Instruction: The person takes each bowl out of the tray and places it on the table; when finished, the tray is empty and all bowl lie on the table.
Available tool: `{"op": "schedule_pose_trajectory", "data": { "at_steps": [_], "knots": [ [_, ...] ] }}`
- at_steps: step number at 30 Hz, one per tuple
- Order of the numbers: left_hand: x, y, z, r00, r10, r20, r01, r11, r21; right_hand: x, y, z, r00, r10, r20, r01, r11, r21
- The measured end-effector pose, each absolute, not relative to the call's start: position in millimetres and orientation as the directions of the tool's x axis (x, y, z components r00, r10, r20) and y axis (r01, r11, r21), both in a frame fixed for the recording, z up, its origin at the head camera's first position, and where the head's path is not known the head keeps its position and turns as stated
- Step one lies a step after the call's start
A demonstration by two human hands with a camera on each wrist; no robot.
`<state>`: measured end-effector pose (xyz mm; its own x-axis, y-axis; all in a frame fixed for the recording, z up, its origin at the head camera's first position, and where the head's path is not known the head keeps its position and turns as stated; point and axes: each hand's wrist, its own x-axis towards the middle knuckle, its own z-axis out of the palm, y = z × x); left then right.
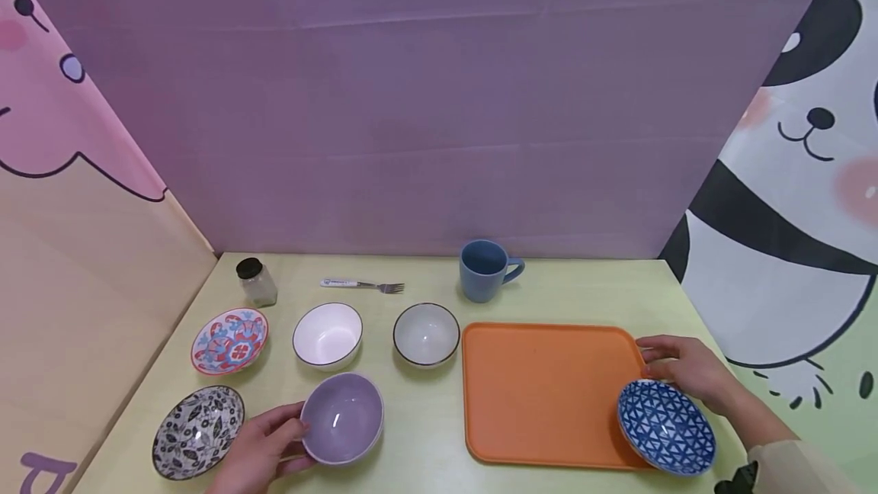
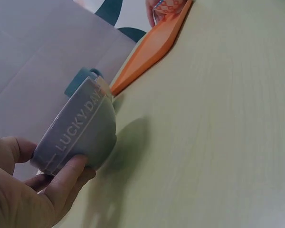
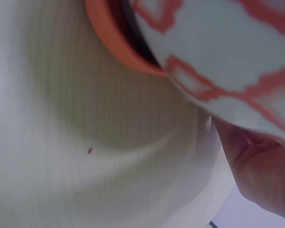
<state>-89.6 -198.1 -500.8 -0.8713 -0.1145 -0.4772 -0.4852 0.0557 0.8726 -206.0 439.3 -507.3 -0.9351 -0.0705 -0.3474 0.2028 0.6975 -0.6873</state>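
Note:
My left hand grips a lilac bowl by its left side, thumb at the rim and fingers below. In the left wrist view, this bowl is tilted above the table, with "LUCKY DAY" on its outer wall. At the right, my right hand holds the far side of a blue-and-white patterned bowl; the bowl hides part of the grip. Its outside, red and white, fills the upper right of the right wrist view. This bowl hangs over the right edge of an orange tray.
Two white bowls with dark rims, one left and one right, stand behind the lilac bowl. A floral red dish, a black-and-white dish and a black-lidded jar line the left. Farther back are a fork and blue mug.

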Motion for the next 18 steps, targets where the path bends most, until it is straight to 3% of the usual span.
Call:
{"op": "schedule_pose_trajectory", "data": {
  "at_steps": [18],
  "knots": [
    [-81.7, -212.3, -507.7, -0.837, -0.122, -0.533, -0.542, 0.059, 0.838, -201.5, 437.7, -502.6, -0.936, -0.076, -0.345, 0.196, 0.701, -0.686]
  ]
}}
